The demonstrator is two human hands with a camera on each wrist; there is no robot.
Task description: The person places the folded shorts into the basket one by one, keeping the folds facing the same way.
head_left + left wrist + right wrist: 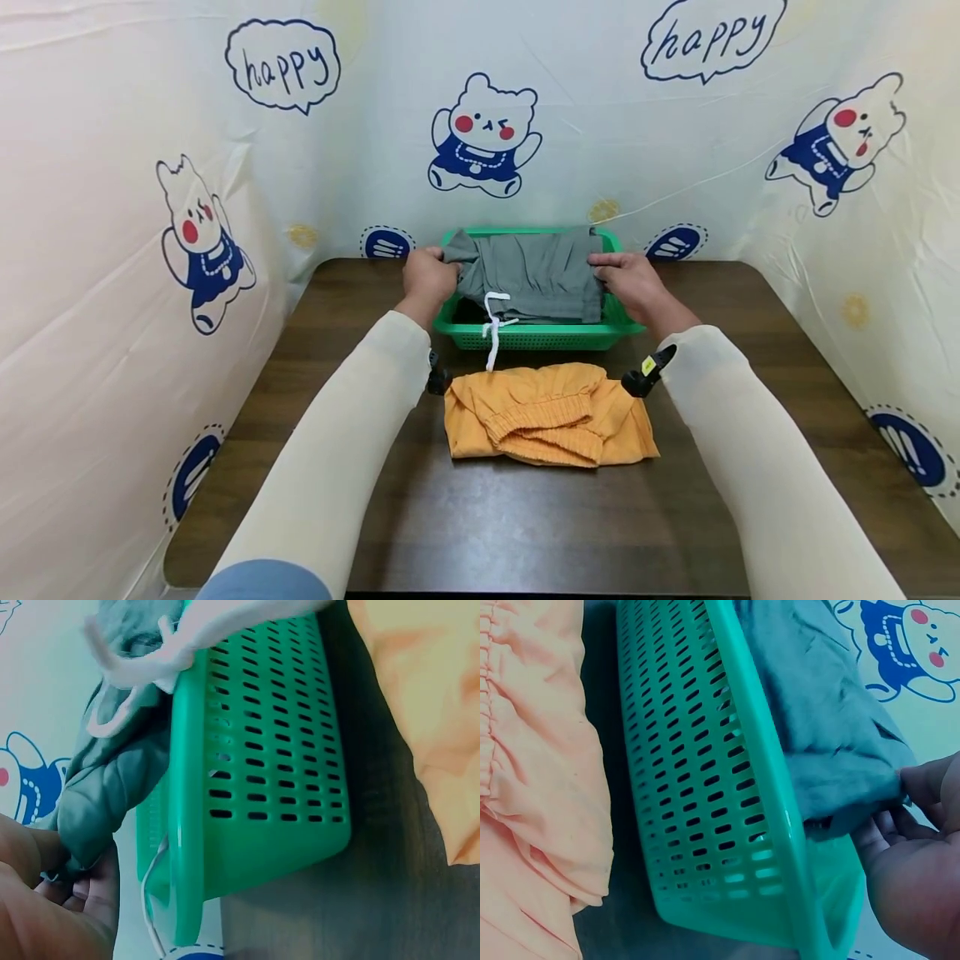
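Note:
Grey shorts [540,271] with a white drawstring [492,329] lie folded over the green basket [540,337]. My left hand [431,279] grips their left end, bunching the cloth between thumb and fingers, as the left wrist view shows. At the other end, my right hand [633,283] pinches the edge of the shorts, thumb above and fingers below. The drawstring hangs over the basket's front rim. In front of the basket, a folded orange garment [547,417] with a gathered elastic waistband rests on the table, touched by neither hand.
The brown wooden table [465,533] carries the basket near its back edge. Behind and at both sides hangs a pale printed cloth [600,142] with bears and lettering. A thin white cord [150,900] runs by the basket's end in the left wrist view.

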